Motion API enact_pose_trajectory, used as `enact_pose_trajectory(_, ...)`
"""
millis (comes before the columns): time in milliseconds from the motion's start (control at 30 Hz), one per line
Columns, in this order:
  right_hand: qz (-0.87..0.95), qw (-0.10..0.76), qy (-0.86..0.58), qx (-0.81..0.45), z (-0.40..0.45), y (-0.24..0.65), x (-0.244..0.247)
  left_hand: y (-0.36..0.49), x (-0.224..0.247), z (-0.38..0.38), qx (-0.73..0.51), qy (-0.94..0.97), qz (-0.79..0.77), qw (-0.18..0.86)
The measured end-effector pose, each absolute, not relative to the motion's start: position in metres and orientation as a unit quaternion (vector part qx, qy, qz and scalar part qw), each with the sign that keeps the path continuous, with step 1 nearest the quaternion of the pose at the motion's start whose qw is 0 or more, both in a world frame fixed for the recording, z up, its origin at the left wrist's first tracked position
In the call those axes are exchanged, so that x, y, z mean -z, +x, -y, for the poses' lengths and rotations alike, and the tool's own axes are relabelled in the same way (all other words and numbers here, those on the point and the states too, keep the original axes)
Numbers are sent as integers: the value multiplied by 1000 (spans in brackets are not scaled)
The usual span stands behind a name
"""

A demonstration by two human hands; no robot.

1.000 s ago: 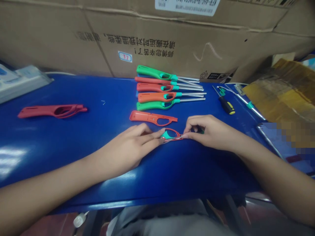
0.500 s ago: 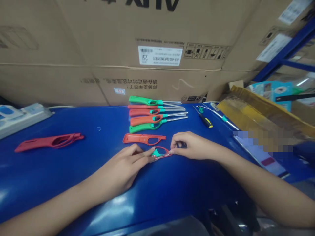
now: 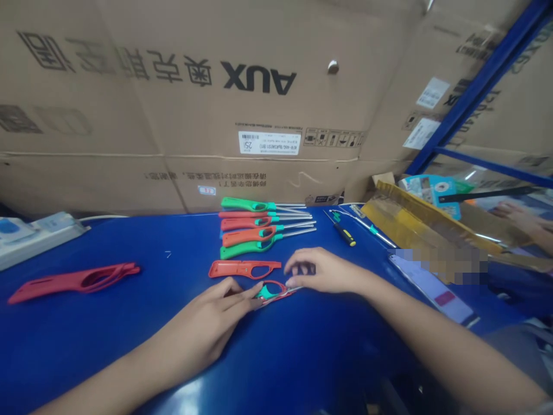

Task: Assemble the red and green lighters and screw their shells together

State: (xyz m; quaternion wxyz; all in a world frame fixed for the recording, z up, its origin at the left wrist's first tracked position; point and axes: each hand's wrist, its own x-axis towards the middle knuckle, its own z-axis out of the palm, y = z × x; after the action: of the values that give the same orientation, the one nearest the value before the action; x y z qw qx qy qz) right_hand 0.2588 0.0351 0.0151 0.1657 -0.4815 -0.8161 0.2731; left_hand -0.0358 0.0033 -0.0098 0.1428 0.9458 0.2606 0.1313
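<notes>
A red lighter casing half (image 3: 283, 286) with a green trigger (image 3: 264, 293) in it lies on the blue table in front of me. My left hand (image 3: 213, 314) is closed on its handle end and hides most of that part. Along the near edge runs a thin pale wire (image 3: 276, 297). At the front end of the casing, thumb and forefinger of my right hand (image 3: 322, 271) are pinched together on the wire, the other fingers curled. Just beyond lies another orange-red casing half (image 3: 227, 269). Several lighters (image 3: 248, 236), green and red with metal tubes, are lined up behind it.
At the left lie a red casing (image 3: 64, 283) and a white power strip (image 3: 38, 239). A yellow-black screwdriver (image 3: 345, 235), a loose metal lighter tube (image 3: 382, 235), a phone (image 3: 432, 288) and a taped carton (image 3: 410, 222) are at the right. Another person's hand (image 3: 522, 222) shows behind the carton.
The camera view has tilted up, so everything sits lower in the picture. Both hands keep their hold at the casing with hardly any shift. Another person's hand has come into view at the right.
</notes>
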Motion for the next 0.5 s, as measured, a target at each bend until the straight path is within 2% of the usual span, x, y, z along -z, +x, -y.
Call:
enact_pose_trajectory(133, 752, 241, -603, -113, -64, 293, -22, -38, 8, -6, -140, 952, -245, 119)
enact_pose_trajectory(200, 696, 249, -673, -27, -79, 318, -23, -39, 8, -8, -148, 955, -237, 101)
enact_pose_trajectory(300, 621, 212, -754, 37, -95, 352, -18, -42, 12, -10, -156, 959, -225, 72)
enact_pose_trajectory(500, 565, 115, -816, 50, -105, 381, -2, -44, 14, -13, -162, 960, -221, 54)
